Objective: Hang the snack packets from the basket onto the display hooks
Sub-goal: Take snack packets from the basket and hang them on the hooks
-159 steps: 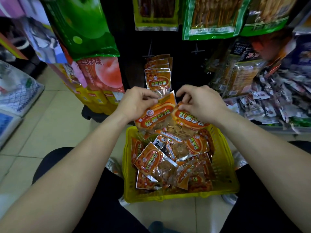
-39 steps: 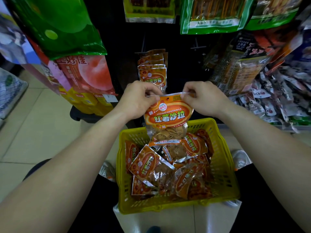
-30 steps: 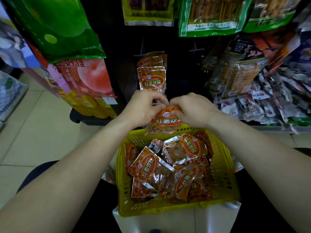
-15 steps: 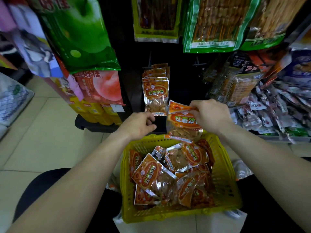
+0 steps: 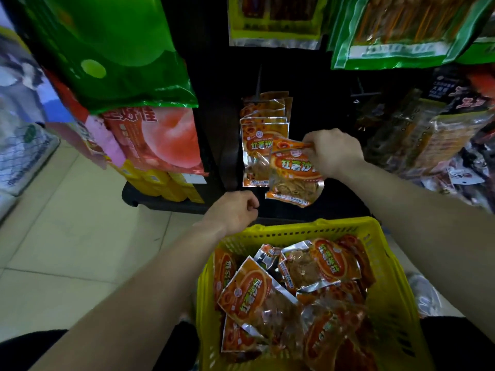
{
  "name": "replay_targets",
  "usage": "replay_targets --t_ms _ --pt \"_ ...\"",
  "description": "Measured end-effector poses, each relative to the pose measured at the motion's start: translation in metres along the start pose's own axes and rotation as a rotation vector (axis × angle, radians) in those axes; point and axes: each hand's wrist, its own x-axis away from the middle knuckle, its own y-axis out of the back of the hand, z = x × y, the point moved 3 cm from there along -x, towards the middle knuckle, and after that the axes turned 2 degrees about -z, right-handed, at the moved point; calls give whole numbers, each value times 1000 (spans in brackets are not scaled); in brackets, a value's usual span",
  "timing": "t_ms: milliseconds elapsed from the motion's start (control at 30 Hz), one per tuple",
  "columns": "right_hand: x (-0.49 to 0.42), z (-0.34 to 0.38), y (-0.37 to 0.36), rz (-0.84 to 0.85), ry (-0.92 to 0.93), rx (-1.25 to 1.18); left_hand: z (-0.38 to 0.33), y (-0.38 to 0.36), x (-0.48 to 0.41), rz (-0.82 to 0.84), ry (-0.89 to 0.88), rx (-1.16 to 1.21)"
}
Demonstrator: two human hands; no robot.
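The yellow basket (image 5: 308,231), perhaps on the floor (image 5: 80,250), holds heaped snack packets (image 5: 257,293).

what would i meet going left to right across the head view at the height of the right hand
pink peach-print bag → orange foil snack packets hanging on a hook → single orange foil snack packet → right hand gripping its top → blurred yellowish clear bags
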Motion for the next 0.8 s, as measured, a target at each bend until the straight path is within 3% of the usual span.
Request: replay_targets --t_ms 333,500,800 --pt "-84 17 -90 218 93 -158 21 -70 -97 74 111 71" --pt "-112 26 -110 216 123 -192 28 -92 -125 53 127 51" --pt "-133 24 -115 121 117 -98 41 -104 -145 -153 109 19"
